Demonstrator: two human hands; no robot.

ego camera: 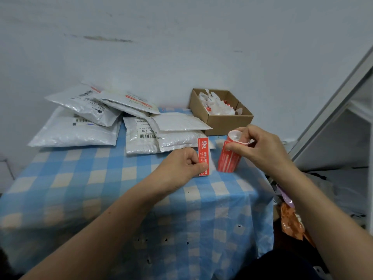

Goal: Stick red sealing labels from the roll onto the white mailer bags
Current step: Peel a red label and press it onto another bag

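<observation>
- Centre of frame: the left hand point(181, 164) has its grip pinched on one red paper sealing label point(203, 156), held upright, probably to keep its glue free.
- Just right of it: the right hand point(260, 146) has its grip clasped round the red label roll point(229, 158), to steady it.
- Farther, upper left: the white plastic mailer bags point(173, 130) wait piled on the blue-checked bench point(90, 178).

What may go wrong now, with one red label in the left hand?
The red label pinched by the left hand hangs free; it may curl and stick to the checked cloth. The mailer bags lie in a loose overlapping pile, so a label pressed there may land crooked. The roll in the right hand is near the cloth's right edge; dropped, it could fall off.
</observation>
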